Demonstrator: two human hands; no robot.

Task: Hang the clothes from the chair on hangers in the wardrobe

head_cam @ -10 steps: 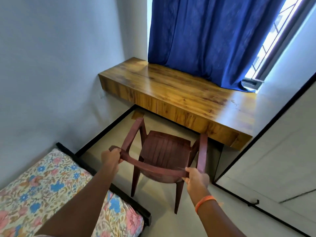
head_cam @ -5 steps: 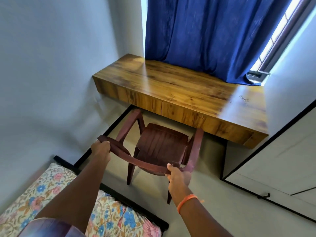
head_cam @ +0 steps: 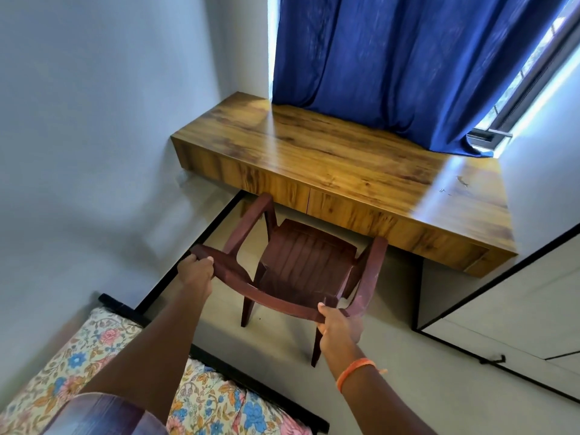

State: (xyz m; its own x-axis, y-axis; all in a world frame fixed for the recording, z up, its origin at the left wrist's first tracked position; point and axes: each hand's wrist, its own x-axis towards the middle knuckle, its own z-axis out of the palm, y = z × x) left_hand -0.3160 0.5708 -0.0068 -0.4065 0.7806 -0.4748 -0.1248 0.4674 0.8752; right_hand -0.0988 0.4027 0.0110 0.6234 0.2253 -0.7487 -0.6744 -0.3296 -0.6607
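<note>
Left hand (head_cam: 195, 273), right hand (head_cam: 338, 324) grip brown chair (head_cam: 306, 262) backrest

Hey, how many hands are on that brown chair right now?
2. The left hand grips the left end of the chair back's top rail; the right hand grips its right end.

I see the chair (head_cam: 309, 265) hemmed in: desk (head_cam: 345, 171) just beyond its front, wall (head_cam: 94, 136) left of it, bed (head_cam: 103, 350) near its back-left, open floor (head_cam: 392, 381) to its right.
</note>
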